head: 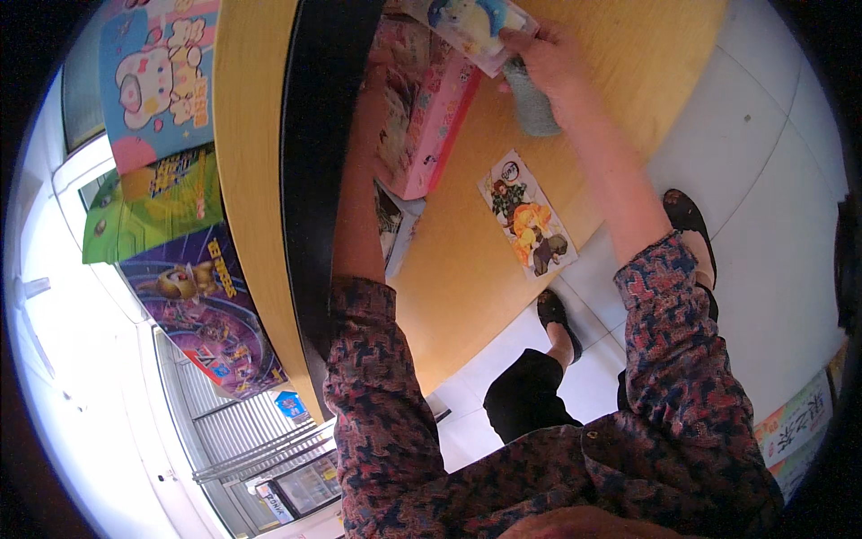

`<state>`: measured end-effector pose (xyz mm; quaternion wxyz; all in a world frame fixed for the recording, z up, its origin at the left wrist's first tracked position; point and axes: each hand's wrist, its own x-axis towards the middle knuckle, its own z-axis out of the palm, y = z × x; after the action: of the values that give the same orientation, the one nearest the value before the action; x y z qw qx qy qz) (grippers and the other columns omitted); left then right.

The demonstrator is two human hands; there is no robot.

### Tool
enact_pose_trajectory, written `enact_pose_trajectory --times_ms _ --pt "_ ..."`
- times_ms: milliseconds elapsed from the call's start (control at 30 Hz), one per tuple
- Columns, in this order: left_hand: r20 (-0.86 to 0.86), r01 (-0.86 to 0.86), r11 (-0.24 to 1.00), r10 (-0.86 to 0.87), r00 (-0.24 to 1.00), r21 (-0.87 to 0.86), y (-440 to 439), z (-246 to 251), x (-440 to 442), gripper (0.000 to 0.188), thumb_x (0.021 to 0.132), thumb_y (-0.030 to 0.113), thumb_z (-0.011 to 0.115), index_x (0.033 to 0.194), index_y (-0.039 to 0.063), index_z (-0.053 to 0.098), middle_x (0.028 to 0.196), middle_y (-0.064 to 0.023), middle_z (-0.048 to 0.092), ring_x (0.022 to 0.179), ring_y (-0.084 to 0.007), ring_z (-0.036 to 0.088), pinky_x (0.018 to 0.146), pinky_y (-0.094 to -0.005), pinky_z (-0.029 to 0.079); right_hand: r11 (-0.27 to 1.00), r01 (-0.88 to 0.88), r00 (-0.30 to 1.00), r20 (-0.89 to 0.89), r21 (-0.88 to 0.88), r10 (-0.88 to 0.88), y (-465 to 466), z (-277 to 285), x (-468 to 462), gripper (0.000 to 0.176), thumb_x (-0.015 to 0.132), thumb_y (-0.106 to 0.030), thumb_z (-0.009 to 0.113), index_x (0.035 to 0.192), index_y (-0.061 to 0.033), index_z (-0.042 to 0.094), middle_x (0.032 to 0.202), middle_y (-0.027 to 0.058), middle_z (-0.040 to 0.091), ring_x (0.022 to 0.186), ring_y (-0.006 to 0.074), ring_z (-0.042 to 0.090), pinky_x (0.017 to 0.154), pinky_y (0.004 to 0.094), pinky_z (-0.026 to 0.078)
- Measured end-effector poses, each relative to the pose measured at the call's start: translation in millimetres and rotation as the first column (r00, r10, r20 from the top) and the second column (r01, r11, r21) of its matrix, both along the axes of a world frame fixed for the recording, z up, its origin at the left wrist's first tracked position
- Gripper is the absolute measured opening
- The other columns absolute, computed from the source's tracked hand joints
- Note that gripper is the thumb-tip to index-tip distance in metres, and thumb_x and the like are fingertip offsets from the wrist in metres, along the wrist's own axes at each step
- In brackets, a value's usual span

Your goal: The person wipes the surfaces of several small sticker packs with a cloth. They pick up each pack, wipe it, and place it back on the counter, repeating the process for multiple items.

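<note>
My right hand [549,59] grips the edge of a flat printed card or packet [465,30] with a blue, white and yellow picture, which runs past the top of the view. A grey-green cloth [532,101] hangs beneath the same hand; whether the fingers hold it is unclear. My left hand [387,87] is at a pink printed box [438,145], over its far-left side. Shade and blur obscure its fingers. Inside the box are several glossy, wrapped-looking items [401,118]. A card with cartoon figures [528,215] lies flat on the wooden tabletop [458,269].
Below the box, a dark-and-white flat item [397,226] lies beside my left forearm. A black raised edge [313,202] runs along the left. Beyond it hang colourful printed sheets [202,303]. My feet [559,323] are on the tiled floor [754,135] past the table's edge.
</note>
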<state>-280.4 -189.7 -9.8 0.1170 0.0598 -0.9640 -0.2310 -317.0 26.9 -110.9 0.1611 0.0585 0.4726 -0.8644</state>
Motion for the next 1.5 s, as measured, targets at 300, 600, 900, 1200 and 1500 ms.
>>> enact_pose_trajectory --times_ms 300,600,900,1200,1500 --pt "0.524 0.17 0.958 -0.024 0.851 -0.232 -9 6 -18 0.04 0.081 -0.013 0.046 0.111 0.008 0.062 0.126 -0.0143 0.052 0.117 -0.029 0.051 0.097 -0.0371 0.044 0.948 -0.027 0.998 0.046 -0.317 0.043 13 9 -19 0.015 0.091 -0.01 0.058 0.086 0.0029 0.063 0.07 0.0127 0.065 0.051 0.0223 0.06 0.043 0.0352 0.05" --pt "0.257 0.366 0.721 -0.262 0.93 -0.588 -10 -7 -11 0.048 0.063 -0.014 0.052 0.097 0.016 0.067 0.112 -0.0092 0.059 0.11 -0.0368 0.048 0.097 -0.0483 0.034 0.989 -0.009 0.973 0.228 -0.149 0.043 16 23 -20 0.013 0.09 -0.01 0.06 0.092 0.0029 0.06 0.077 0.0138 0.065 0.058 0.0227 0.064 0.046 0.0348 0.053" --pt "0.295 0.398 0.598 -0.268 0.917 -0.696 -4 -7 -18 0.042 0.067 -0.009 0.055 0.097 0.017 0.067 0.117 -0.0076 0.057 0.113 -0.0357 0.048 0.095 -0.0505 0.035 0.982 0.001 0.982 0.184 -0.188 0.034 16 17 -23 0.012 0.088 -0.009 0.061 0.094 0.0017 0.059 0.078 0.014 0.066 0.059 0.023 0.065 0.045 0.0354 0.054" --pt "0.388 0.412 0.601 -0.178 0.904 -0.684 2 -1 -20 0.034 0.072 -0.013 0.056 0.097 0.009 0.06 0.106 -0.008 0.06 0.108 -0.0314 0.049 0.094 -0.0408 0.044 0.982 -0.022 0.994 0.102 -0.188 0.042 15 19 -23 0.01 0.09 -0.005 0.058 0.095 0.0035 0.06 0.077 0.0142 0.067 0.058 0.0231 0.064 0.044 0.0348 0.054" --pt "0.379 0.431 0.611 -0.222 0.898 -0.664 -6 -2 -17 0.034 0.072 -0.011 0.058 0.1 0.008 0.061 0.112 -0.0073 0.059 0.106 -0.0317 0.049 0.094 -0.0407 0.044 0.985 -0.099 0.993 0.047 -0.14 0.107 22 34 -15 0.018 0.092 -0.007 0.056 0.105 0.0033 0.062 0.086 0.0137 0.068 0.065 0.0214 0.066 0.049 0.033 0.056"
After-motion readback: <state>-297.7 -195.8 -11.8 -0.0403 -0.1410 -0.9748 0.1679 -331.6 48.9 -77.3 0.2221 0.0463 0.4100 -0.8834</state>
